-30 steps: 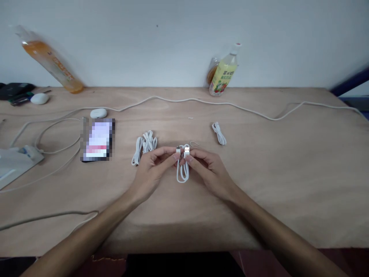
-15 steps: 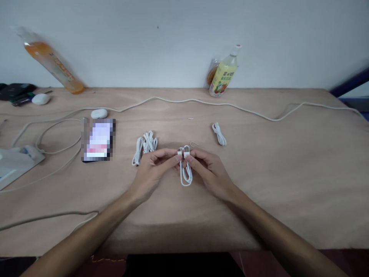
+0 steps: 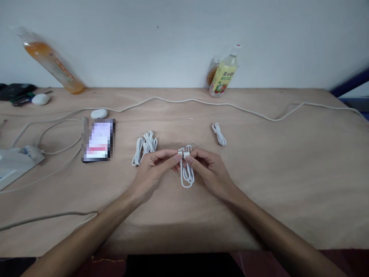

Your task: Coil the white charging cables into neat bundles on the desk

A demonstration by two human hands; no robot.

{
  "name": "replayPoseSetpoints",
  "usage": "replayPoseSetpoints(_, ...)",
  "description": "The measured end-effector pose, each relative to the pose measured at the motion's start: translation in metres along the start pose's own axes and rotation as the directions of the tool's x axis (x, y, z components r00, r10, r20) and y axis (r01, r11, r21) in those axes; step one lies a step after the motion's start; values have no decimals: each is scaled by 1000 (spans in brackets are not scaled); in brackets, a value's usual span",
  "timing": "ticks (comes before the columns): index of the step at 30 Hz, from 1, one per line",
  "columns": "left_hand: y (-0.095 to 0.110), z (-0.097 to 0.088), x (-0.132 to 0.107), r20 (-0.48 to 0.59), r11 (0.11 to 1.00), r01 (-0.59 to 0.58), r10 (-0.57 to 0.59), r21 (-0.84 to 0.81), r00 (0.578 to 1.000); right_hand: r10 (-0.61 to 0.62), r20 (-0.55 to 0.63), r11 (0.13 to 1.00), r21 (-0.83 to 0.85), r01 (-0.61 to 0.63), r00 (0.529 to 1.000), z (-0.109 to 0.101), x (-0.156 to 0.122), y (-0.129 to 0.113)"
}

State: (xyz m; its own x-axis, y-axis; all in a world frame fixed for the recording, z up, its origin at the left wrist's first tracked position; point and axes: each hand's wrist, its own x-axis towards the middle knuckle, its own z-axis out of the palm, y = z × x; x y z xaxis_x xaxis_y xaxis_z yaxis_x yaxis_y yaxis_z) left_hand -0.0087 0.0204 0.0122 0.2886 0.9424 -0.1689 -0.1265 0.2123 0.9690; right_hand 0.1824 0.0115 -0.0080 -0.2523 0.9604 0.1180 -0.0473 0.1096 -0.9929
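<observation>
A short white USB cable (image 3: pixel 186 173), folded into loops, hangs between my two hands above the wooden table (image 3: pixel 259 173). My left hand (image 3: pixel 152 171) pinches its top from the left. From the right, my right hand (image 3: pixel 209 169) pinches the white plug ends. Both hands are closed on the cable, fingertips almost touching. A bundle of white cables (image 3: pixel 145 147) lies just left of my left hand. Another small coiled white cable (image 3: pixel 219 134) lies behind my right hand, to the right.
A phone (image 3: pixel 98 140) with a lit screen lies at left, a white earbud case (image 3: pixel 99 113) behind it. A long white cord (image 3: pixel 201 102) crosses the table. An orange bottle (image 3: pixel 52 63) and a yellow bottle (image 3: pixel 223 73) stand at the wall. More cords lie far left.
The plug ends have come together and dropped slightly; the cable loops hang a little lower and to the right. Both hands have stayed nearly in place.
</observation>
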Motion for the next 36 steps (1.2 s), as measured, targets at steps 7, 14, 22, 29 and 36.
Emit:
replayPoseSetpoints(7,0,1,1,-35,999,2,0,45,999,-29,16,994,-106,30,999,-1,-2,-1)
replayPoseSetpoints(14,0,1,0,-35,999,-1,2,42,999,-89,44,978,-187,95,995,-2,-3,-3)
replayPoseSetpoints(22,0,0,0,-34,998,-7,9,60,999,-81,51,977,-194,90,995,-1,-3,-2)
replayPoseSetpoints(29,-2,-2,1,-22,991,-43,46,123,999,-128,66,972,-192,138,990,-1,-3,-3)
replayPoseSetpoints(36,-3,-2,1,-34,991,-32,37,131,999,-145,63,951,-265,157,987,-1,-3,-2)
